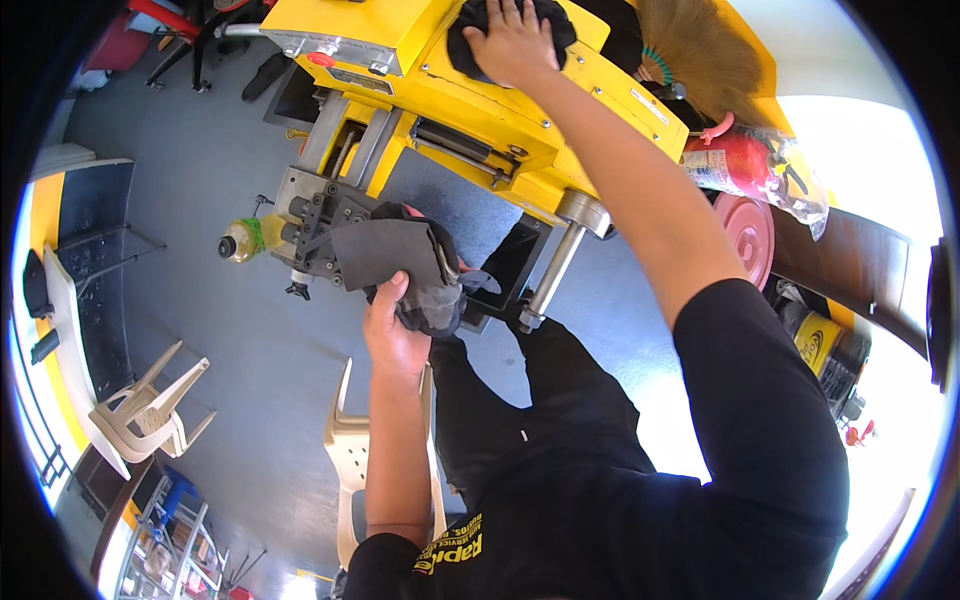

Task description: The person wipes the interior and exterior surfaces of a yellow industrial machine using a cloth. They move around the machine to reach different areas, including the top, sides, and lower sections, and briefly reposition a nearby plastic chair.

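My left hand (388,325) is closed around a bundle: a stiff-looking dark grey folded sheet (385,252) with a rumpled black and grey cloth (436,305) under it. Its thumb presses on the sheet's lower edge, and most fingers are hidden behind. The bundle is in front of the dark metal tool post and carriage (318,222). At the top, my right hand (512,42) lies flat with fingers spread on a black cloth (470,55). That cloth rests on the yellow lathe-like machine (440,75).
A bottle of yellowish liquid (240,241) stands left of the carriage. A metal shaft (553,272) juts toward me at right. Beyond it are a red fire extinguisher (730,162) and a broom (695,55). Plastic chairs (150,410) (350,455) stand on the grey floor.
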The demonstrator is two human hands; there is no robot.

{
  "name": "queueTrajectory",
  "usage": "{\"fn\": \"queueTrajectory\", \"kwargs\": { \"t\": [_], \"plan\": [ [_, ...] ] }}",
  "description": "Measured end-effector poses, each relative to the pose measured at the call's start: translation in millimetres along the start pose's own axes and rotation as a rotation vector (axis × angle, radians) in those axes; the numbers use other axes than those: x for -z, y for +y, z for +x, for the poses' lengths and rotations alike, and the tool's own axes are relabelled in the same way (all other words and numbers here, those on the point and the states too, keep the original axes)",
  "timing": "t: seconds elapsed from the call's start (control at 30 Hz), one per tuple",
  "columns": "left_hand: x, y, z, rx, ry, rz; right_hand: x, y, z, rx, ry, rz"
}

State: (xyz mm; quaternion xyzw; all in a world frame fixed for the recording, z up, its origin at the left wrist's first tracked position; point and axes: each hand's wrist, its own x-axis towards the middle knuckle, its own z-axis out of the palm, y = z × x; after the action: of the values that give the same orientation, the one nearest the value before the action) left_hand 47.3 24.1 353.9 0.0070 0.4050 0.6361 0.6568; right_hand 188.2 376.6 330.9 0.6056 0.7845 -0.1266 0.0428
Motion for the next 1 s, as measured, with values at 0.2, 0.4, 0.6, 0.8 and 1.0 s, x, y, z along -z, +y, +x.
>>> {"fn": "queueTrajectory", "kwargs": {
  "t": [0.2, 0.4, 0.6, 0.8, 1.0],
  "plan": [
    [13, 1, 3, 0.034, -0.043, -0.125, -63, -10, -80, 0.421, 0.338, -0.077],
    [28, 15, 10, 0.067, -0.129, -0.145, -50, 55, -49, 0.273, 0.446, -0.104],
    [9, 20, 18, 0.036, 0.014, -0.108, -12, -24, 7, -0.002, 0.196, 0.005],
    [-34, 17, 54, 0.020, 0.080, -0.013, -79, 6, -47, 0.470, 0.435, -0.121],
    [-39, 24, 58, 0.023, 0.080, 0.037, -8, -9, 7, 0.149, 0.180, 0.061]
  ]
}}
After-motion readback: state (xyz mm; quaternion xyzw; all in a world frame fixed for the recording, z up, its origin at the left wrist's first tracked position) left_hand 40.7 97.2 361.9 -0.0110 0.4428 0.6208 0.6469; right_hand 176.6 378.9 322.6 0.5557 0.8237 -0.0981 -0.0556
